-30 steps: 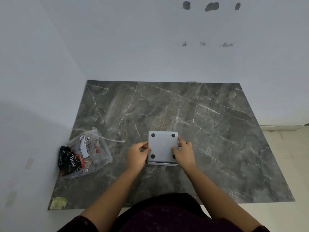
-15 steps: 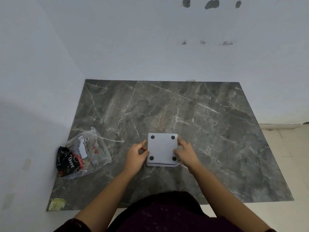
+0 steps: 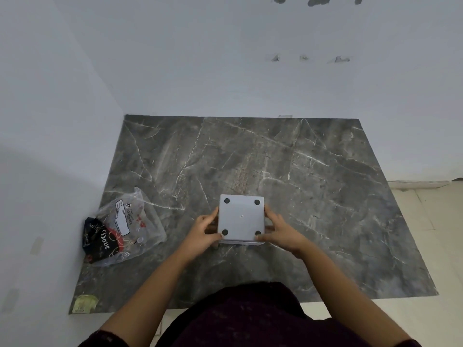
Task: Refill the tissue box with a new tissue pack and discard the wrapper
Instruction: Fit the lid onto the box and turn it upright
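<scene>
A grey square tissue box (image 3: 241, 217) lies upside down on the dark marble table (image 3: 325, 196), its base with black round feet facing up. My left hand (image 3: 205, 232) grips its left side and my right hand (image 3: 281, 232) grips its right side, thumbs at the near corners. A clear plastic tissue wrapper (image 3: 135, 219) with a white printed label lies crumpled at the table's left edge. Whether tissues are inside the box is hidden.
A black and red packet marked "Dove" (image 3: 100, 242) lies under the clear wrapper against the left wall. White walls close the table's far and left sides. A yellowish sticker (image 3: 84, 303) sits at the near left corner. Tiled floor shows on the right.
Both hands stay on the box sides; the fingers have shifted slightly toward the near corners. The box has stayed in place.
</scene>
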